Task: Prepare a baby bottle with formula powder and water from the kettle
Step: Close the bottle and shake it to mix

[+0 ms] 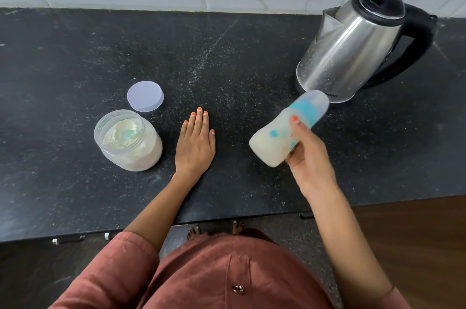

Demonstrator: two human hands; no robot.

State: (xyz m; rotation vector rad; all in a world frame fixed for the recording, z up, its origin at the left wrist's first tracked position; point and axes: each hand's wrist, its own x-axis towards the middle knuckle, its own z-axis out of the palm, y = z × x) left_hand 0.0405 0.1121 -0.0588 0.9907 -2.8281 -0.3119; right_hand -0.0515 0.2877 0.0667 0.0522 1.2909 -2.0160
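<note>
The right grip (306,154) is curled round the baby bottle (277,137), held tipped in the air, cap on and full of milky white. The left grip (195,142) lies flat on the desk (227,56) and holds nothing. Powder and water look to be in, so only mixing seems left. The desk has open room in the middle, and its front edge is by the person. The kettle (350,48) stands back right, near the bottle. The powder jar (128,140) sits open at the left, with its lid (145,96) just beside it and a scoop (127,135) inside.
</note>
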